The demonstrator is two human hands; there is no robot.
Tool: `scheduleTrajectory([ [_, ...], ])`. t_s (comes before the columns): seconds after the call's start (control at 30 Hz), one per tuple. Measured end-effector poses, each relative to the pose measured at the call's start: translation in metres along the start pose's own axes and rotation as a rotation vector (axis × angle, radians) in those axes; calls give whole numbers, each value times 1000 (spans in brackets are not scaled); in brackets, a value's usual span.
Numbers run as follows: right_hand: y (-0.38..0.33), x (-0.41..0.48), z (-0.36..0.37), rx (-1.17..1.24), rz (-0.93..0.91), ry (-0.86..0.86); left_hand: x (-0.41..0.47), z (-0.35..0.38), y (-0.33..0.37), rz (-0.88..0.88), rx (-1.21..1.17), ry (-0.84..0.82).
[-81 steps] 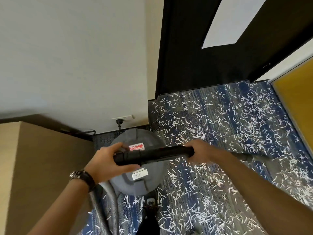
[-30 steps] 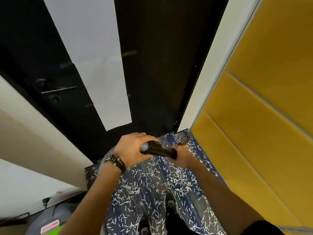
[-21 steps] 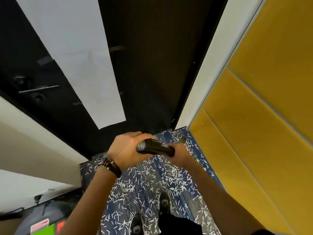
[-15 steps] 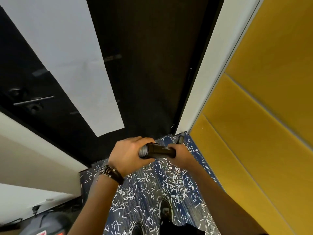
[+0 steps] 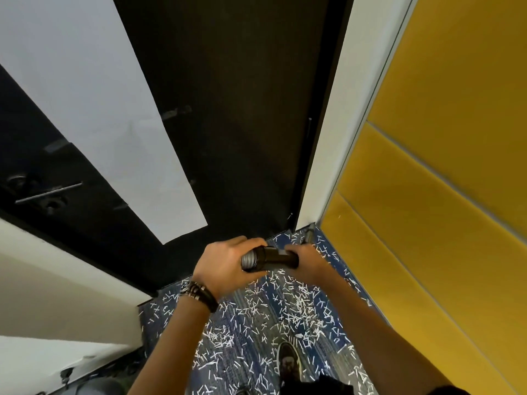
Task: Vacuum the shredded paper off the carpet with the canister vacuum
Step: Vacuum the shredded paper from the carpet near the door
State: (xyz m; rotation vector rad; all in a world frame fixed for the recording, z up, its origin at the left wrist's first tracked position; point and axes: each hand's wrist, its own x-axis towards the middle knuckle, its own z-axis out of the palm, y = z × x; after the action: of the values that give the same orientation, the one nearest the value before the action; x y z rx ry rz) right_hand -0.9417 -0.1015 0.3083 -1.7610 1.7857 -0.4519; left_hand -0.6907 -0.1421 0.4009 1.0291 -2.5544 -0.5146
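Both hands hold the black vacuum wand (image 5: 275, 256), which points away from me toward the corner. My left hand (image 5: 225, 266) grips its near end, where the ribbed grey hose cuff shows. My right hand (image 5: 306, 259) grips it further along. The wand's tip (image 5: 309, 233) reaches the carpet in the corner between the door and the yellow wall. White shredded paper (image 5: 296, 309) lies thick over the blue-grey carpet (image 5: 251, 337). Only the top of the grey canister (image 5: 97, 386) shows at the bottom left.
A black door (image 5: 242, 109) with a white panel and a lever handle (image 5: 48, 192) stands straight ahead. A yellow padded wall (image 5: 442, 195) closes the right side, a cream wall (image 5: 57, 295) the left. My black shoe (image 5: 289, 360) stands on the carpet.
I turned from the canister toward the door corner. Over the last second the wand end has shifted slightly and the view tilted up, so less of the canister shows; both hands keep their grip.
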Motion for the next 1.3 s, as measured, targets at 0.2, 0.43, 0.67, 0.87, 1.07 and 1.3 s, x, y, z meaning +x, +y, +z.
scheduleTrajectory([
  [0.2,12,-20,18,38,112,2,1,9,10,7,-32,-170],
  [0.43,-6,-18,19,24,64,-34,-14,-12,6,-84,-52,-89],
  [0.67,-16,-28,36,-28,68,-43,-35,-23,-4,-268,-30,-89],
  [0.87,-36,-15,43,-7,25,-19,-48,-28,-8,-286,16,1],
  [1.07,-39,-23,52,61,-5,52,-52,-34,-6,-239,-23,-28],
  [1.3,-44,-29,50,135,-16,177,-43,-45,7,-208,44,28],
])
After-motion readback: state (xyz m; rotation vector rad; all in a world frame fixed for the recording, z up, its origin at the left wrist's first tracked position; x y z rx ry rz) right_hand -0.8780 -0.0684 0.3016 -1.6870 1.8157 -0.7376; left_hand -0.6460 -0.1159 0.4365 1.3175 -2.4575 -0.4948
